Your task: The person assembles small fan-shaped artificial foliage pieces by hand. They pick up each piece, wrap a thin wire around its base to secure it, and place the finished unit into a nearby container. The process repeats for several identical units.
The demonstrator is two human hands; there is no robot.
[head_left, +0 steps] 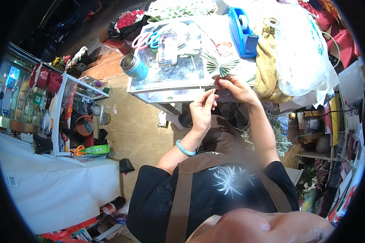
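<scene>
A pleated green-and-white fan-shaped piece [222,65] is held up over the near edge of the glass-topped table [150,86]. Its folds spread out like a bow and gather at the bottom. My right hand [237,88] pinches that gathered base between thumb and fingers. Just below, my left hand [202,111] closes its thumb and fingers on a thin stem-like part under the base. The two hands nearly touch. Whether the stem is wire or stick is too small to tell.
A blue tape dispenser [242,34] stands beyond my right hand, beside a mustard cloth [265,65] and a big clear plastic bag [302,60]. On the table lie a phone [167,48] and scissors [152,39]. A blue metal cup [134,67] stands at its left corner.
</scene>
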